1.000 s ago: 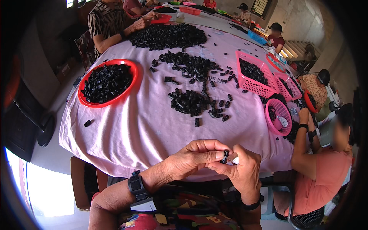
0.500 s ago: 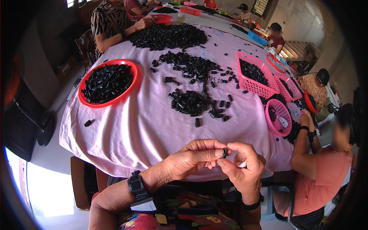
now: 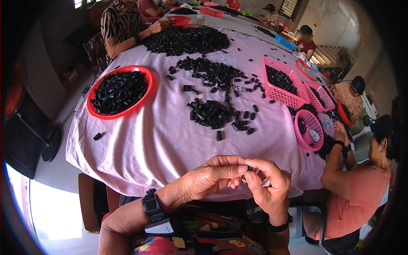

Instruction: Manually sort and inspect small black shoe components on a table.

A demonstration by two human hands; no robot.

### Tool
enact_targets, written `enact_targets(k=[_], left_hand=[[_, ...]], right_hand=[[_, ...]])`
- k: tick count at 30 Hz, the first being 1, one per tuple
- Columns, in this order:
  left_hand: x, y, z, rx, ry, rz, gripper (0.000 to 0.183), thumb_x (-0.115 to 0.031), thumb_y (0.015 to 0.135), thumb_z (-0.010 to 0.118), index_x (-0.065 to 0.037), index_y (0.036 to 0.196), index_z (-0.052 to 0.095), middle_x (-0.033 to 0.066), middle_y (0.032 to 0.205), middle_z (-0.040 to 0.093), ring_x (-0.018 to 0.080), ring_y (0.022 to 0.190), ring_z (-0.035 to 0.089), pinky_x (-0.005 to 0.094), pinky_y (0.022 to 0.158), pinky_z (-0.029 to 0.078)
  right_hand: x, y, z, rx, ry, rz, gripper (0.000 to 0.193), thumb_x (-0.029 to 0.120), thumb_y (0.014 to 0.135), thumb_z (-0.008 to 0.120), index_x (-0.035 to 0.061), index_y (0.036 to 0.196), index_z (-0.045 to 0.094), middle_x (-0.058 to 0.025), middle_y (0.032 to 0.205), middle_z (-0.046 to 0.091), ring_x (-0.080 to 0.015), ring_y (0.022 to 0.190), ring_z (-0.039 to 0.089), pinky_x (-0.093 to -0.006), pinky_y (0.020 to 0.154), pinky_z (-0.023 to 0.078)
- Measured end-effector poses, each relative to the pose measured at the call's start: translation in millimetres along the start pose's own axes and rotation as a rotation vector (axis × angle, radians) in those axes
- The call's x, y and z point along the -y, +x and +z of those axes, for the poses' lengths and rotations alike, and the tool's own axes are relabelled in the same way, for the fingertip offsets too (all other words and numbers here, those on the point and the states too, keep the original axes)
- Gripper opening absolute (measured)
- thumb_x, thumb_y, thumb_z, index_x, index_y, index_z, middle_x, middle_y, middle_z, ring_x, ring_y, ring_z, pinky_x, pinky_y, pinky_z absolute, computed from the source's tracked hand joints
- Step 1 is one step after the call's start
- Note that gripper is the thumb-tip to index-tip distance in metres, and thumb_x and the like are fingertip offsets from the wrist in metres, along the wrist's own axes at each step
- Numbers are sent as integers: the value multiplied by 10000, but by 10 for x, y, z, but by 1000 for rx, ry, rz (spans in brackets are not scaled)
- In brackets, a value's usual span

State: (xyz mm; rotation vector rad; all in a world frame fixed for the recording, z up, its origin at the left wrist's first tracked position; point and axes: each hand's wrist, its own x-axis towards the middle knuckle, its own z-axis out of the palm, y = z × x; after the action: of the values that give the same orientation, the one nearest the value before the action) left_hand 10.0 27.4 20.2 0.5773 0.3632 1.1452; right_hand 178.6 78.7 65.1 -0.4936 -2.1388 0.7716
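Note:
My left hand (image 3: 214,176) and my right hand (image 3: 267,187) meet just below the near edge of the table, fingertips together. Between them they pinch a small black plastic piece (image 3: 246,175), mostly hidden by the fingers. A small silvery part (image 3: 266,182) shows in my right hand. A black watch is on my left wrist. The nearest pile of small black pieces (image 3: 210,114) lies on the pink tablecloth (image 3: 161,144) beyond my hands.
A round red tray (image 3: 120,91) full of black pieces sits at the left. Pink baskets (image 3: 282,83) and a round pink basket (image 3: 309,128) stand at the right. Larger black heaps (image 3: 187,40) lie farther back. Other people sit around the table, one close at my right (image 3: 357,191).
My hands have closed tighter together around the small black piece; it shows less between the fingers than before. The table has not changed.

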Motion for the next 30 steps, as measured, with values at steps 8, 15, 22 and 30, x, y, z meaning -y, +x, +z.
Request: enact_targets(k=[8, 15, 22, 30], left_hand=[[-1, 1, -11, 6, -55, -28, 251, -159, 921, 599, -11, 1122, 579, 22, 952, 609, 94, 801, 547, 228, 783, 462], [-4, 3, -17, 25, -33, -30, 276, -192, 930, 590, -5, 1132, 570, 20, 962, 592, 97, 811, 529, 234, 788, 450], [8, 6, -28, 18, -28, -30, 275, -201, 934, 582, -8, 1129, 570, 16, 964, 589, 99, 820, 526, 239, 785, 442], [9, 8, -36, 15, -14, -27, 258, -207, 930, 590, -24, 1112, 577, 9, 961, 592, 90, 819, 529, 236, 778, 442]], right_hand=[[-66, -57, 34, -47, 79, 61, 178, 70, 845, 688, 12, 996, 614, -77, 741, 667, -111, 630, 653, -221, 538, 496], [-37, -38, 49, -60, 62, 68, 150, 64, 847, 687, 7, 957, 602, -72, 742, 669, -112, 626, 654, -223, 538, 500], [-50, -33, 51, -62, 83, 75, 143, 61, 849, 683, 3, 950, 600, -73, 749, 673, -114, 639, 661, -226, 550, 509], [-25, -15, 39, -44, 55, 64, 132, 56, 857, 674, 1, 949, 597, -74, 762, 673, -106, 635, 653, -225, 548, 506]])
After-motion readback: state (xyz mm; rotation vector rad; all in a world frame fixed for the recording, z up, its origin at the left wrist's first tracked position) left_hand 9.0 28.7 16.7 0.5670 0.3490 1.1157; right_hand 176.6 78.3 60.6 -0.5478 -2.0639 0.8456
